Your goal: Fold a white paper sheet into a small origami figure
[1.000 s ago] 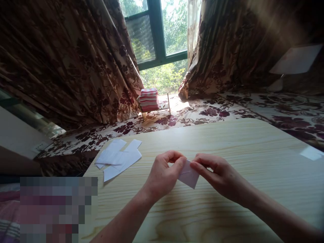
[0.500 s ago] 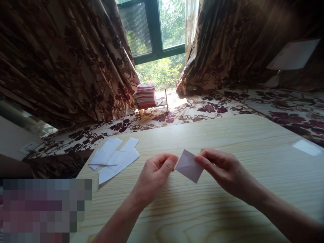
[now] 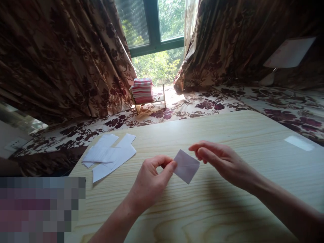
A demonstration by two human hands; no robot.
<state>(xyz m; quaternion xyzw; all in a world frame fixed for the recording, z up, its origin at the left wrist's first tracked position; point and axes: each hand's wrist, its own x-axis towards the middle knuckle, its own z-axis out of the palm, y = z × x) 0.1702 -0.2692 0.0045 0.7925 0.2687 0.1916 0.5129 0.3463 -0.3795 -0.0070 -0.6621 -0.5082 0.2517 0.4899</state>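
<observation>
A small square of white paper (image 3: 186, 166) with a faint crease is held up above the light wooden table (image 3: 157, 216), one corner pointing up. My left hand (image 3: 155, 177) pinches its left corner between thumb and forefinger. Just beyond the paper's right edge is my right hand (image 3: 217, 157), its fingers stretched out and thumb apart, with nothing in it. Between the right fingertips and the paper there is a small gap.
Several white paper pieces (image 3: 115, 158) lie overlapping at the table's left. A white patch (image 3: 299, 143) is near its right edge. Behind the table, folded red-and-white striped cloths (image 3: 143, 90) sit on a small stand before the window, and a lamp (image 3: 290, 52) stands right.
My right hand has let go of the paper's right side and drawn slightly away, its fingers opening. The left hand keeps the paper. The whole view has shifted a little.
</observation>
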